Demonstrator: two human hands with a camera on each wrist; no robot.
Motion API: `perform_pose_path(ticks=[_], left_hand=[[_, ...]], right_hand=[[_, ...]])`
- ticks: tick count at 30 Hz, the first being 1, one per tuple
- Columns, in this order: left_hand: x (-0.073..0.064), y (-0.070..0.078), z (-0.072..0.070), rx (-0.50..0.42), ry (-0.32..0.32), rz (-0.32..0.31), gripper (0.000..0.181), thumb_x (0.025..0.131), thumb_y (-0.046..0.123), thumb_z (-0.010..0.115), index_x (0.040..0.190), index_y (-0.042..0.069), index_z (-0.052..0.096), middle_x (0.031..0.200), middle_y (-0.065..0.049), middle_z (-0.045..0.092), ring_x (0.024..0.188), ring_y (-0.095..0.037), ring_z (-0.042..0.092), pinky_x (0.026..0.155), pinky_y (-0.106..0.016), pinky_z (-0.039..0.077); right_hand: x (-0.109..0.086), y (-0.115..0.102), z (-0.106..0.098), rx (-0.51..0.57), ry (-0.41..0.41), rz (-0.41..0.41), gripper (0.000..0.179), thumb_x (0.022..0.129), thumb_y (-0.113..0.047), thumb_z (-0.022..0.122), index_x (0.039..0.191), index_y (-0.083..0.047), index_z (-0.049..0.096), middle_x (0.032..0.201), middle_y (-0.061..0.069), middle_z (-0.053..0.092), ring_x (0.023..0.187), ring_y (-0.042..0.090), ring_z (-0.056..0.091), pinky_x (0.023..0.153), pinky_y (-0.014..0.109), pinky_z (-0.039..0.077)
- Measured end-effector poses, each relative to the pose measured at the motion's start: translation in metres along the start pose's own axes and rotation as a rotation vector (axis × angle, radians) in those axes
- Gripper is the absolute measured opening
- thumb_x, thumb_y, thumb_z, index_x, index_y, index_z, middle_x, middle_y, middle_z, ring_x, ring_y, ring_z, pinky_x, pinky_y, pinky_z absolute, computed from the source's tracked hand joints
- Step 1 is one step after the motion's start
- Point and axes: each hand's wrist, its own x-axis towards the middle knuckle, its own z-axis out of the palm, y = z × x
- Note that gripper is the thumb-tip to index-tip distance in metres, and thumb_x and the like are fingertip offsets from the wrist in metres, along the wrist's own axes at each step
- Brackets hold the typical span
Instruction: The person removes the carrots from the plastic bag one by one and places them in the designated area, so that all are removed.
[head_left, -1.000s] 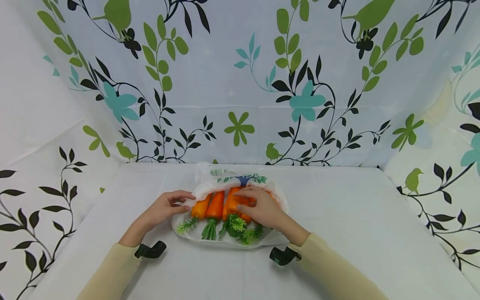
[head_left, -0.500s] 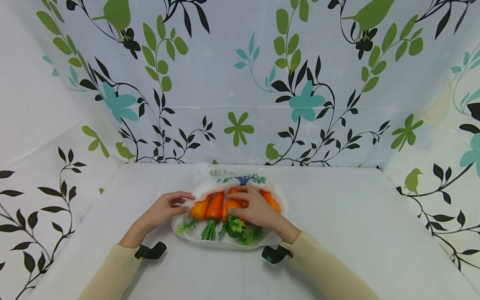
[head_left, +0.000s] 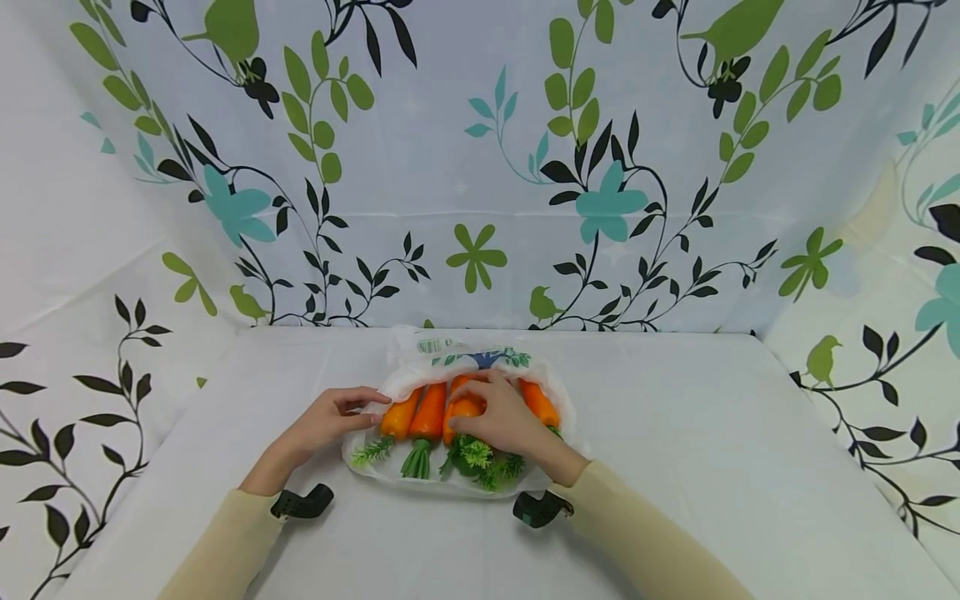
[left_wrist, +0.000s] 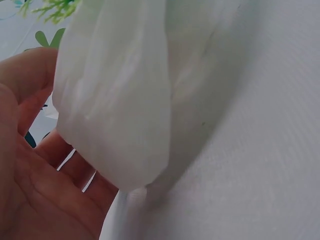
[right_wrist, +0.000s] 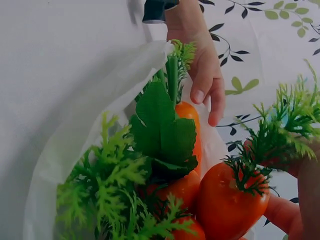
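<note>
A white plastic bag (head_left: 405, 377) with a printed tree lies on its side, its mouth toward me. Several carrots (head_left: 429, 412) with green leafy tops lie in its mouth, side by side. My left hand (head_left: 326, 425) holds the bag's left edge between thumb and fingers; the left wrist view shows the bag's film (left_wrist: 112, 110) there. My right hand (head_left: 508, 417) reaches into the mouth and grips a carrot (right_wrist: 232, 200), thumb on the near side and fingers beyond it. Green leaves (right_wrist: 162, 122) overlap other carrots in the right wrist view.
The bag rests on a white-covered table (head_left: 675, 433). Behind it hangs a white cloth (head_left: 450, 167) printed with leaves, birds and flowers. Dark wrist cameras (head_left: 302, 502) are strapped at both sleeve cuffs.
My right hand has shifted left and slightly inward over the carrots, its fingers closing round one. A carrot at the right has come into fuller view. The left hand stays in place.
</note>
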Motion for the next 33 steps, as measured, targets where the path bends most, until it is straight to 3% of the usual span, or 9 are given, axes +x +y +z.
perform_pose_path(ticks=[7,15,17,21,24,28,33], left_hand=[[-0.002,-0.002,-0.001,-0.001,0.002,-0.002,0.033,0.092,0.017,0.072,0.123,0.009,0.069,0.135,-0.013,0.059,0.133,-0.038,0.043,0.11,-0.06,0.029],[0.0,-0.01,-0.001,-0.011,0.009,0.002,0.035,0.091,0.018,0.073,0.124,0.01,0.069,0.135,-0.011,0.059,0.133,-0.038,0.045,0.11,-0.059,0.029],[0.0,-0.012,-0.001,-0.011,0.01,0.001,0.035,0.091,0.019,0.073,0.124,0.012,0.069,0.135,-0.009,0.06,0.13,-0.036,0.047,0.11,-0.053,0.033],[-0.001,-0.014,-0.002,-0.027,0.003,0.023,0.036,0.091,0.017,0.073,0.126,0.009,0.068,0.135,-0.012,0.059,0.125,-0.034,0.052,0.102,-0.029,0.041],[-0.001,-0.016,-0.001,-0.04,0.004,0.042,0.037,0.091,0.015,0.072,0.127,0.006,0.066,0.135,-0.015,0.058,0.124,-0.034,0.052,0.097,-0.018,0.04],[-0.002,-0.016,-0.001,-0.068,0.013,0.029,0.039,0.091,0.013,0.072,0.129,0.004,0.065,0.137,-0.017,0.057,0.122,-0.032,0.051,0.096,-0.018,0.041],[-0.003,-0.015,-0.002,-0.089,0.019,0.011,0.041,0.091,0.014,0.072,0.13,0.003,0.064,0.138,-0.019,0.055,0.118,-0.029,0.053,0.095,-0.02,0.043]], right_hand=[[0.001,-0.002,0.002,0.02,0.041,0.013,0.017,0.084,-0.027,0.077,0.098,-0.02,0.069,0.139,0.013,0.047,0.127,0.037,0.042,0.102,0.053,0.039],[0.003,-0.002,-0.001,0.008,0.051,0.014,0.02,0.081,-0.02,0.07,0.101,-0.016,0.066,0.119,0.004,0.057,0.103,0.024,0.048,0.087,0.041,0.043],[0.003,-0.004,-0.003,0.006,0.042,0.017,0.025,0.082,-0.02,0.068,0.106,-0.015,0.068,0.121,0.004,0.057,0.106,0.025,0.049,0.089,0.042,0.044],[0.001,-0.005,-0.005,0.01,0.031,0.023,0.035,0.082,-0.021,0.065,0.116,-0.013,0.071,0.131,0.007,0.056,0.119,0.029,0.049,0.098,0.046,0.043],[0.0,-0.004,-0.007,0.019,0.034,0.008,0.034,0.083,-0.02,0.064,0.115,-0.013,0.073,0.128,0.006,0.056,0.115,0.027,0.051,0.096,0.045,0.043],[-0.003,0.001,-0.007,0.045,0.035,-0.009,0.032,0.083,-0.018,0.062,0.113,-0.013,0.073,0.119,0.004,0.057,0.104,0.023,0.05,0.089,0.041,0.044],[-0.007,0.003,-0.01,0.088,0.022,0.005,0.035,0.084,-0.017,0.059,0.116,-0.015,0.072,0.136,0.009,0.055,0.133,0.03,0.042,0.107,0.049,0.037]])
